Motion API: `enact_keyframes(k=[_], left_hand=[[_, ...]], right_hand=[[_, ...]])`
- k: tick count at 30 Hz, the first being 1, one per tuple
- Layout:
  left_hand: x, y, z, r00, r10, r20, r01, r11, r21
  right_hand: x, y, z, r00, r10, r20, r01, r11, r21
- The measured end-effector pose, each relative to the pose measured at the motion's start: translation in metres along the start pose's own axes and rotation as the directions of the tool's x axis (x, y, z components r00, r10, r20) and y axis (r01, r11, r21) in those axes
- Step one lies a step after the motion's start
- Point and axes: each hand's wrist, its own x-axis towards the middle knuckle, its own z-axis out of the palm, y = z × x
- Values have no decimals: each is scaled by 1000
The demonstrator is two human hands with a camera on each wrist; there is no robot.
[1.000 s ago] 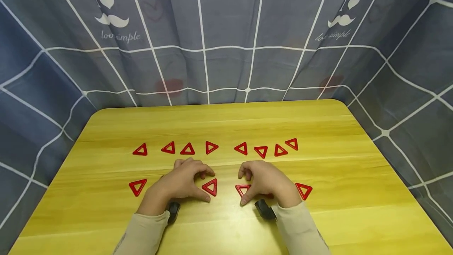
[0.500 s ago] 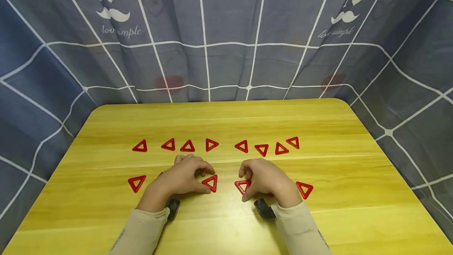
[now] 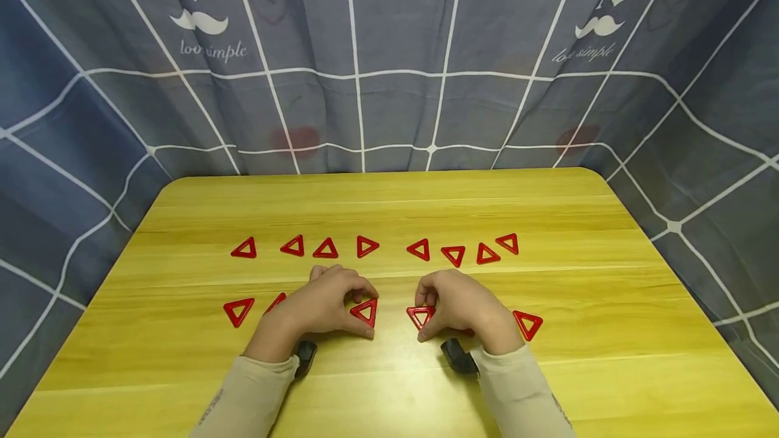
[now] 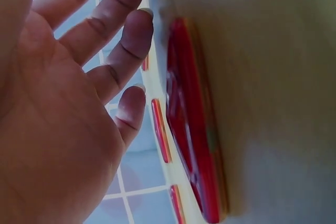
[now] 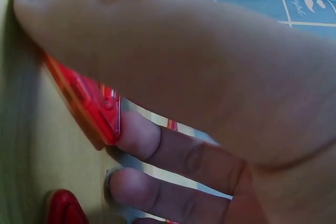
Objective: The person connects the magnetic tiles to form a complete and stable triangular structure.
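My left hand (image 3: 331,299) pinches a hollow red triangle tile (image 3: 354,314) between thumb and fingertips, at its upper and lower corners. Across a small gap, my right hand (image 3: 465,303) pinches a second red triangle tile (image 3: 412,311), its thumb on the near corner. In the right wrist view, a fingertip touches that tile (image 5: 89,100) while the thumb covers part of it. Under my left palm lies another tile (image 4: 191,129), mostly hidden from the head view. A further tile (image 5: 65,208) sits beneath my right hand.
Several red triangle tiles lie in a row farther back on the yellow wooden table (image 3: 389,384), among them one tile (image 3: 326,249) beyond my left hand. Single tiles lie outside the left hand (image 3: 239,311) and the right hand. A grey checked curtain (image 3: 395,113) surrounds the table's back and sides.
Both hands' thumbs and fingers have drawn in onto the two middle tiles, which have hardly moved on the table. The head view has shifted slightly.
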Motion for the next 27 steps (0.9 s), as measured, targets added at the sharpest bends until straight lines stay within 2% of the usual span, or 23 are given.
enact_keyframes(k=[8,13,19,22,27], left_hand=[[1,6,1,998,51,30,-51,999,-10],[0,10,-1,1000,-11,-9,11,1000,-15],[0,10,1,993,-108,-39,109,993,43],[-1,8,2,992,-118,-48,121,990,69],[0,6,4,994,-94,-52,98,992,81]], right_hand=[[1,0,0,1000,-4,11,4,1000,9],[1,0,0,1000,-9,15,9,1000,26],[-1,0,1,1000,-13,11,12,999,45],[-1,0,1,1000,-11,11,10,998,58],[0,1,0,1000,-22,21,20,996,87]])
